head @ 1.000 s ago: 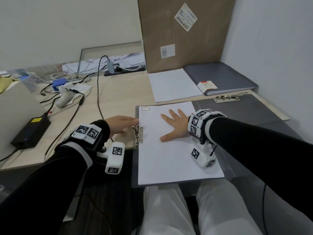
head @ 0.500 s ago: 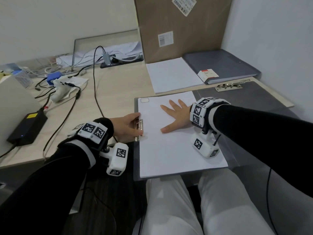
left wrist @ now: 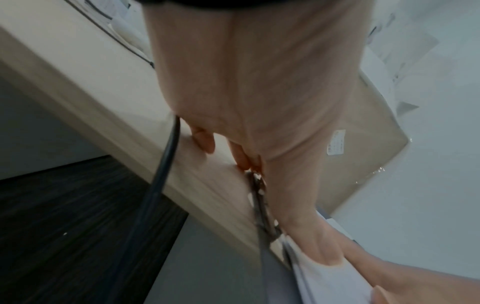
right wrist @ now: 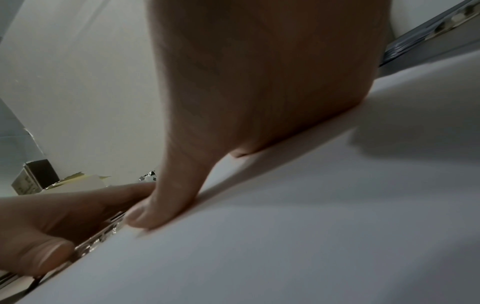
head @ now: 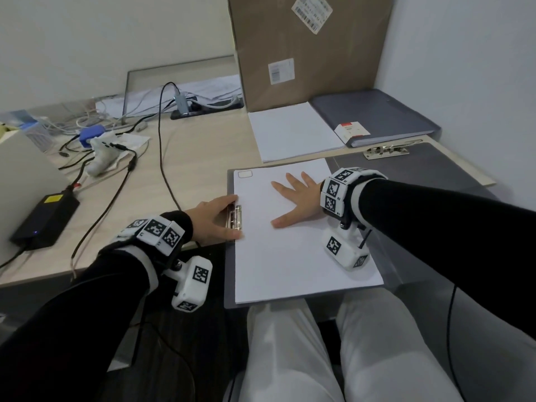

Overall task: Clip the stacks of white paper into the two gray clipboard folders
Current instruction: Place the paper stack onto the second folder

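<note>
My left hand [head: 216, 219] now grips the metal clip [head: 237, 217], which has closed onto the paper stack's [head: 290, 256] left edge. My right hand [head: 295, 200] presses flat on the sheets inside the open gray folder [head: 229, 274] at the bench edge. First stack looks clipped.

A tall cardboard box [head: 304, 50] with shipping labels stands at the back of the wooden desk [head: 188, 158], against the wall. Along the desk's back edge a power strip [head: 207, 107] feeds tangled cables [head: 161, 132]. A black power adapter [head: 46, 220] lies near the left edge, beside a white device [head: 103, 156].
</note>
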The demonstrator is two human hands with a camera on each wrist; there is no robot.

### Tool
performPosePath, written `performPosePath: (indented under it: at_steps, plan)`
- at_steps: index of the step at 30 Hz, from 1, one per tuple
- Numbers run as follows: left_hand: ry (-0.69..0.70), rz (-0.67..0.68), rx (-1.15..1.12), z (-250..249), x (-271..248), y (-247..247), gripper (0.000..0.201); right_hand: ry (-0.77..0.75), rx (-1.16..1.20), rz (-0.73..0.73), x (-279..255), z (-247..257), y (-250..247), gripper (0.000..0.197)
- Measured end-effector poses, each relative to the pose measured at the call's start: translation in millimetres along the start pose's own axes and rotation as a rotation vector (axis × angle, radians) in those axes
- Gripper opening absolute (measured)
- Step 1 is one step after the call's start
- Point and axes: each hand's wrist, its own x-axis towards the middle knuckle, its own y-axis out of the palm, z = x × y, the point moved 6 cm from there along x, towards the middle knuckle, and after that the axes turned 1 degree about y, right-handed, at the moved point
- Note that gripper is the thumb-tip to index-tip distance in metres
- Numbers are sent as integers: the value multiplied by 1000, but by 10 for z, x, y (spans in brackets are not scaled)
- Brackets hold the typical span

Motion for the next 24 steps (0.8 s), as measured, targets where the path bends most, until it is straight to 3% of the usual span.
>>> performPosePath:
  at_steps: [7,9,11,12,17,21,24]
  plan:
    - [-2,48,-43,-56,72,-55,95,-2,17,-14,48,-1,-8,95]
    - [-23,39,-107,-68,133,-139,73,-10,34,-49,64,-13,-113,79]
    - [-58,-14,-179,-80,228,-267,55,-39,171,-147,49,-36,-316,47]
    - [-81,-50,-209,-88,291,-342,51,-58,262,-208,54,-70,-433,40]
    - [-175,-230,-405,-165,716,-645,38,8,390,-421,249,-503,-850,41]
    - [-180,-292,-589,-343,1139,-729,40,113,399,-383,488,-862,-934,54]
    - [-225,-342,-601,-508,1430,-760,46,115,345,-369,678,-956,-979,70]
